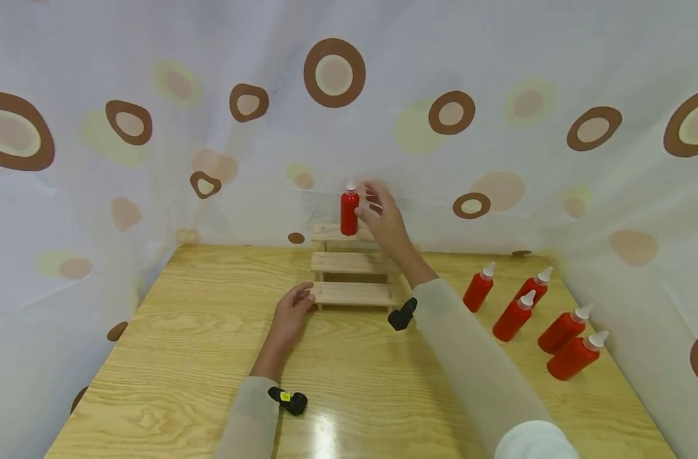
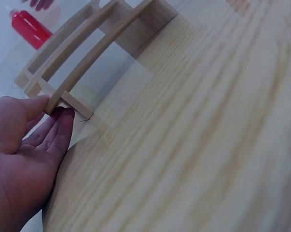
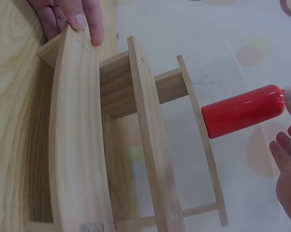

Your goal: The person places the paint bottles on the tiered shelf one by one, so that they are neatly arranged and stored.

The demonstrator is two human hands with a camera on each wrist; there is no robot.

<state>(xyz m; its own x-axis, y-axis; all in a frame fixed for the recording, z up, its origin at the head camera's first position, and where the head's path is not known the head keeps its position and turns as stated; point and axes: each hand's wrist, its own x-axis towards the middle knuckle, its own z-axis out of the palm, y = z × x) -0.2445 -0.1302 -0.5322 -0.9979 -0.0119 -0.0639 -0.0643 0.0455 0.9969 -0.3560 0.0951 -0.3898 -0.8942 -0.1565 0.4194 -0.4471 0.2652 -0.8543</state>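
Note:
A three-tier wooden stand [image 1: 354, 293] sits near the back of the table. One red squeeze bottle [image 1: 349, 213] with a white nozzle stands upright on its top tier. Beside that bottle is my right hand [image 1: 385, 223], fingers spread; in the right wrist view the thumb lies close by the bottle's neck [image 3: 282, 96]. My left hand [image 1: 291, 310] pinches the left end of the lowest tier, thumb on top and fingertips underneath, as the left wrist view shows at the wooden board [image 2: 87, 67].
Several more red bottles [image 1: 512, 317] with white nozzles stand at the right of the wood-grain table [image 1: 211, 357]. A patterned cloth [image 1: 257, 146] hangs behind and along both sides. A white rounded object [image 1: 535, 441] shows at the bottom edge.

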